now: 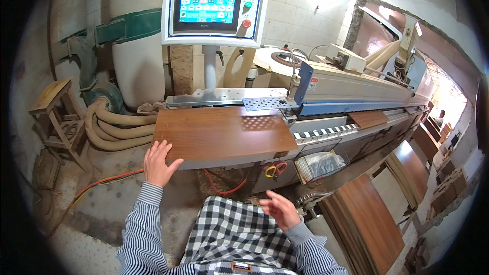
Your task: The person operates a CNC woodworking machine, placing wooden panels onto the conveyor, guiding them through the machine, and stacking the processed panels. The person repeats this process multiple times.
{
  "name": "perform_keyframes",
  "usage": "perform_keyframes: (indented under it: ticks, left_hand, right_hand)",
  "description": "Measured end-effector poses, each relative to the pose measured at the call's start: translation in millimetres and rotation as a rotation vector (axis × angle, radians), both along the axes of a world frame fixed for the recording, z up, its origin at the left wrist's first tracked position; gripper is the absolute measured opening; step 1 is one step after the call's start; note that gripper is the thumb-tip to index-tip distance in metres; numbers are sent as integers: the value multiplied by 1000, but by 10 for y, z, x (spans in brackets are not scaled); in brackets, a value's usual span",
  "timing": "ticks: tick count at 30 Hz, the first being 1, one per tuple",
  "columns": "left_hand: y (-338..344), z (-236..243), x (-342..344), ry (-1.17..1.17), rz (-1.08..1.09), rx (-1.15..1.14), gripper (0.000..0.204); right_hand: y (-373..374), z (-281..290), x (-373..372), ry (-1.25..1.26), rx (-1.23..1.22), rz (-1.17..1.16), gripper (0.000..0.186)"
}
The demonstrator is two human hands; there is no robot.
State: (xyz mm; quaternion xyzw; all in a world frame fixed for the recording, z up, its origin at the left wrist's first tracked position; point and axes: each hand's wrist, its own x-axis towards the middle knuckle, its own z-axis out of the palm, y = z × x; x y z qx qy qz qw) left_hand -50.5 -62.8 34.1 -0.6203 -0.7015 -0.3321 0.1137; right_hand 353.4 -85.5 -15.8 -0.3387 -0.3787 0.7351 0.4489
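Observation:
A brown wood-grain board [209, 130] lies on the infeed of a long edge-banding machine [356, 86], its back edge by a perforated blue-edged plate [265, 104]. My left hand [160, 160] rests on the board's near left corner with its fingers spread. My right hand [280, 209] is in the air below and in front of the board's right end, open and holding nothing. Farther right along the rail is a second brown board [368, 118]. A control panel [206, 10] with a lit screen and two buttons stands above the infeed.
Stacked boards [367, 214] stand at lower right. A wooden stool [53, 102], ribbed hoses [114, 132] and a red hose [224, 192] are left and below. Scissors [272, 169] and a wire basket [321, 168] hang under the machine. A person [439, 118] is far right.

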Motion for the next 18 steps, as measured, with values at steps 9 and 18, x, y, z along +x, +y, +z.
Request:
perform_keyframes:
  ticks: [9, 18]
  left_hand:
    - [203, 4, 75, -30, 49, -50, 62]
    - [67, -90, -147, -101, 31, -1, 52]
  right_hand:
    - [-1041, -1100, 590, -846, 238, -277, 29]
    - [-1033, -1056, 470, -1214, 650, -286, 21]
